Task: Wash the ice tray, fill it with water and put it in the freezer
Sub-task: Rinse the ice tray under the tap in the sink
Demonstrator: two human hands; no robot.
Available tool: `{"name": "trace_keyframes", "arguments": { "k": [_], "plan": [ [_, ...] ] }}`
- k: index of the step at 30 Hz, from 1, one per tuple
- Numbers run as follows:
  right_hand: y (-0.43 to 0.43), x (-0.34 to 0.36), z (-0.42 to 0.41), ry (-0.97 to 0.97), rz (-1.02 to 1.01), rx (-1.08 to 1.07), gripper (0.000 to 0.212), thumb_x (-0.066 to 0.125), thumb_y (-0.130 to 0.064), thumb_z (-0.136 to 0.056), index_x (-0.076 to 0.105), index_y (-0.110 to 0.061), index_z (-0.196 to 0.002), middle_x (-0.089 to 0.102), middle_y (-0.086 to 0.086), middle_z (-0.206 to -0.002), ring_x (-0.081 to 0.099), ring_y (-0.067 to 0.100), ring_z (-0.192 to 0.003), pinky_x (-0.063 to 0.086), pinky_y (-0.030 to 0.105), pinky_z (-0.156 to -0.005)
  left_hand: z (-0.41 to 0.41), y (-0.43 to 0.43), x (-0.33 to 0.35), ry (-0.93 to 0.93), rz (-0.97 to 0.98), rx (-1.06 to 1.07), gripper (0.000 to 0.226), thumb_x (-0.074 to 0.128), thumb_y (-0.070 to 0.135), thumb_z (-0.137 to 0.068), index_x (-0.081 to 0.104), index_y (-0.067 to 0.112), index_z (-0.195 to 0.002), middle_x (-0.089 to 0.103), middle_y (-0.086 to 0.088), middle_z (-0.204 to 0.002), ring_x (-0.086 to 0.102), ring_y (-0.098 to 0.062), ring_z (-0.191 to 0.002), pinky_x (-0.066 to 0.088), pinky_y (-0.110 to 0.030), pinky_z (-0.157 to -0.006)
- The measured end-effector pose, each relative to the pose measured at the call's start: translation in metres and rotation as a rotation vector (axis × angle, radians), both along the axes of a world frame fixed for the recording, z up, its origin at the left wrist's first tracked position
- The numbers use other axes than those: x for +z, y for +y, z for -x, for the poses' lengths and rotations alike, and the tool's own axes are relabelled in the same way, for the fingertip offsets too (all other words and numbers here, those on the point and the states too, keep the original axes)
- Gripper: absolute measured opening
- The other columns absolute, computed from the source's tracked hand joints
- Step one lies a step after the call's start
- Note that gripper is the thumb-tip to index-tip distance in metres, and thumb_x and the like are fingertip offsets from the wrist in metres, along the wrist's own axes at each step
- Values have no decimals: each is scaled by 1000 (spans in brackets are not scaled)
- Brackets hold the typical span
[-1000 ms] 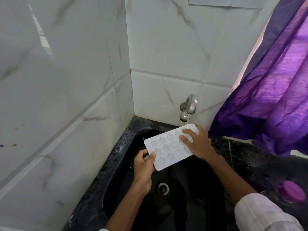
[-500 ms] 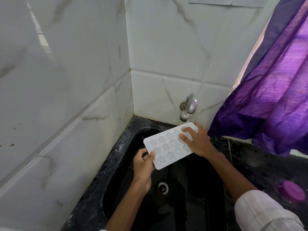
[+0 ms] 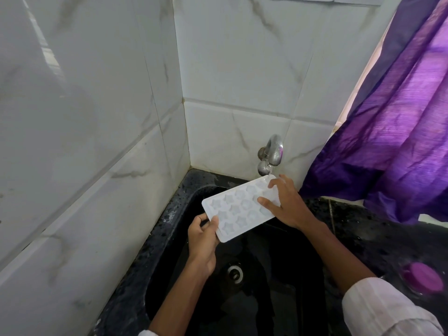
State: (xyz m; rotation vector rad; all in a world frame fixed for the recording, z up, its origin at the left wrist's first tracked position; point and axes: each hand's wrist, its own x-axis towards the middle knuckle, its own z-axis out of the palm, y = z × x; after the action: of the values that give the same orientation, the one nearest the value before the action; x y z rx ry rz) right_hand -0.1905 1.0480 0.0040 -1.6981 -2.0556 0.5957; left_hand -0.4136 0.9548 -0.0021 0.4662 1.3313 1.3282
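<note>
Barely shifted, ice tray (image 3: 238, 209) stays under the tap (image 3: 270, 154); left hand (image 3: 203, 235) and right hand (image 3: 287, 203) grip it, rinsing; next, level it over the sink (image 3: 169, 226).

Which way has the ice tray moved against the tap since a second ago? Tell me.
Yes, slightly: the ice tray's far corner has risen closer to the tap spout.

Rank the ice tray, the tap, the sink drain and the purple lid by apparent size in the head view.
1. ice tray, clearly the largest.
2. purple lid, though it sits nearer the camera at the distorted frame edge.
3. tap.
4. sink drain, smallest, though close to the tap, so that order is unsure.
</note>
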Motion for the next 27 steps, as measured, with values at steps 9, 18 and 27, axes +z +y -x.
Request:
{"name": "trace_keyframes", "arguments": {
  "k": [9, 18, 27],
  "plan": [
    [-2, -11, -3, -50, -57, -16, 60, 42, -73, -85, 59, -32, -124, 18, 3, -160, 26, 29, -144, 31, 53, -115, 1, 13, 7, -37, -3, 10, 17, 53, 8, -102, 56, 4, -118, 72, -9, -104, 71, -20, -92, 60, -33, -72],
    [-1, -3, -2, -52, -67, 2, 43, 53, -62, -90, 62, -28, -116, 21, 1, -159, 31, 27, -141, 33, 43, -112, 4, 11, 6, -82, 6, 16, 17, 54, 7, -102, 57, 3, -119, 72, -11, -105, 70, -24, -96, 60, -39, -79],
    [-3, -3, 1, -111, -86, 12, 65, 37, -76, -82, 62, -33, -123, 17, 0, -160, 28, 30, -140, 35, 51, -112, 4, 10, 8, -86, 6, 28, 16, 54, 7, -102, 57, 4, -117, 71, -9, -107, 71, -21, -95, 59, -35, -74]
  ]
}}
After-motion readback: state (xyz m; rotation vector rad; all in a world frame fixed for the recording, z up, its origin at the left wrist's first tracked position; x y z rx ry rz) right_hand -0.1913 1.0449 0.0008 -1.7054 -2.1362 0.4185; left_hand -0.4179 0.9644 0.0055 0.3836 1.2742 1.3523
